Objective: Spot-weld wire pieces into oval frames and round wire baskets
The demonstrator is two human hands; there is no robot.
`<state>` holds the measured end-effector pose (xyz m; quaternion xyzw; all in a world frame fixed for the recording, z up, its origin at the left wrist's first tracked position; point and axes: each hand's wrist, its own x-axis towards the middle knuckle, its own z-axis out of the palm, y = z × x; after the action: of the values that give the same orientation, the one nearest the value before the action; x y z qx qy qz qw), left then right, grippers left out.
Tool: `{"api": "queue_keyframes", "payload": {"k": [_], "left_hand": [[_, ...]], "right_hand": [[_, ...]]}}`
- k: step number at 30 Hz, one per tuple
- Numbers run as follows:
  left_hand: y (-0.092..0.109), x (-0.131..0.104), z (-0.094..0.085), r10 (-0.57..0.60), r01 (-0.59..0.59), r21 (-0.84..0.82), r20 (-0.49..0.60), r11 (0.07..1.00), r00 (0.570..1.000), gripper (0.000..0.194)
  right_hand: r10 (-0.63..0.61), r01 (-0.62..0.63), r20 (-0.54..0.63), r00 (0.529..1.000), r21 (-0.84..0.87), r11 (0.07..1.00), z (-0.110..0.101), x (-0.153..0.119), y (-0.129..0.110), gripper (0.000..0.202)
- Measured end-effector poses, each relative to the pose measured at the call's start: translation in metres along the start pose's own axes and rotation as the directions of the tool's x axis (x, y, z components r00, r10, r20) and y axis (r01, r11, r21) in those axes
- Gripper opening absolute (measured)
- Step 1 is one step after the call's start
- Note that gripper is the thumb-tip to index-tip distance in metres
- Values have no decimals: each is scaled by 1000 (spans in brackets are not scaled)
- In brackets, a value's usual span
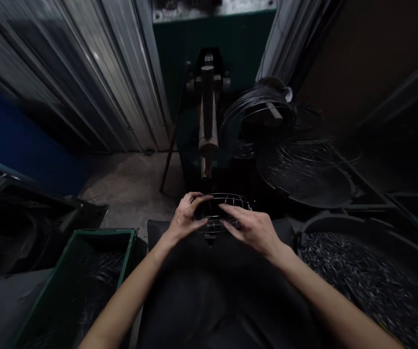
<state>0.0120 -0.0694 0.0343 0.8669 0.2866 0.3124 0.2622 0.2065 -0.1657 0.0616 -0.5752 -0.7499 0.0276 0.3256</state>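
A small rounded wire basket (pixel 235 198) of thin shiny metal is in front of me, below the upper arm of a machine (pixel 208 116). My left hand (pixel 187 216) holds the basket's left side, its thumb on the near edge and its fingers at the far edge. From the right, my right hand (pixel 254 227) reaches over the basket with fingers and thumb spread along it, and covers part of its right side. A small dark block (pixel 210 238) shows just under the basket's near edge. Dim light and blur hide the exact fingertip contacts.
Several coils of wire (pixel 256 104) hang right of the machine, above a dark round tub (pixel 303 186). A larger tub (pixel 325 218) of small metal pieces stands at my right. A green crate (pixel 131 252) with metal pieces stands at my left, near dark bins (pixel 74 208).
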Motion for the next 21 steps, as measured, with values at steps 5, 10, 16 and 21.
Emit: {"api": "queue_keyframes", "payload": {"k": [5, 10, 16, 21], "left_hand": [[-8, -3, -7, -11, 9, -36, -67, 999, 998, 55], [-19, 1, -9, 19, -28, -69, -126, 997, 992, 55], [-30, 14, -10, 11, -21, -68, -140, 997, 990, 55], [-39, 22, -9, 41, -47, -40, -136, 998, 990, 53]], "right_hand": [[-406, 373, 13, 914, -423, 826, 17, 18, 11, 24], [-558, 491, 10, 830, -487, 722, 19, 31, 17, 32], [-589, 534, 40, 807, -477, 698, 21, 44, 28, 35], [-600, 531, 38, 799, -514, 674, 24, 50, 35, 28]]}}
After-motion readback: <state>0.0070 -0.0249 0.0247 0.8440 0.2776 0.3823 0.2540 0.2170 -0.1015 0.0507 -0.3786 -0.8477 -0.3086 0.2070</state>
